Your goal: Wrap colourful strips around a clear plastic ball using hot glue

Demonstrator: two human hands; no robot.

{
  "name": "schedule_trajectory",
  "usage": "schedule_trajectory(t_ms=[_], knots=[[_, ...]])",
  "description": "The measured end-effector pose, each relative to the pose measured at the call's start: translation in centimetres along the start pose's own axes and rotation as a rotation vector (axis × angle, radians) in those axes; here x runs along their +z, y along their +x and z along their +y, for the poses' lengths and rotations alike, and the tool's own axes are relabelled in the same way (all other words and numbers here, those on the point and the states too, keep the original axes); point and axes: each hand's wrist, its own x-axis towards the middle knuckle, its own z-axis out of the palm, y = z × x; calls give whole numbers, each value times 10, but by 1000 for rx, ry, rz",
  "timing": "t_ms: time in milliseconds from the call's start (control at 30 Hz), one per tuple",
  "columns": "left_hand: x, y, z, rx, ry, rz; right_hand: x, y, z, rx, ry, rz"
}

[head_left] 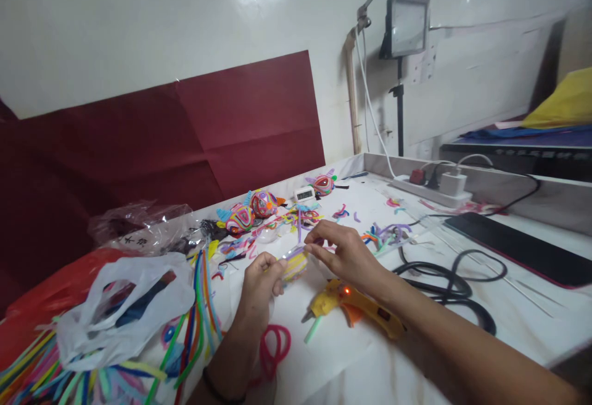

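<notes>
The left hand [259, 285] grips a small round yellow ball [295, 266], fingers curled around it. The right hand [345, 254] pinches a fuzzy purple pipe cleaner [296, 251] against it, above the glossy yellow glue gun [356, 306].

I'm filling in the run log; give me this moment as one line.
left hand: holds yellow ball | right hand: pinches purple pipe cleaner on it | yellow glue gun: lies on table, light on

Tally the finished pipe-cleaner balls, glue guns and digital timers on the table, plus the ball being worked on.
Finished pipe-cleaner balls: 3
Ball in progress, held in the left hand and touched by the right hand: 1
Glue gun: 1
Digital timer: 1
Total: 6
</notes>
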Motion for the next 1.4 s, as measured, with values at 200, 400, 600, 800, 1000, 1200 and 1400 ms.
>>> schedule_trajectory(t_ms=[200, 400, 600, 800, 1000, 1200, 1400], knots=[[-1, 2, 3, -28, -136, 81, -17, 5, -8, 64, -49, 177], [-9, 10, 4, -117, -395, 161, -39, -21, -16, 181, -357, -224], [-15, 14, 10, -137, -577, 201, -34, -45, -22, 296, -632, -655], [-26, 13, 22, -82, -796, 190, -24, -52, -22, 289, -759, -661], [-36, 9, 25, -9, -886, 166, -22, -57, -27, 417, -758, -696], [-41, 11, 23, 5, -932, 137, -25, -58, -28, 486, -728, -721], [-44, 13, 22, 21, -936, 144, -32, -58, -29, 481, -725, -749]])
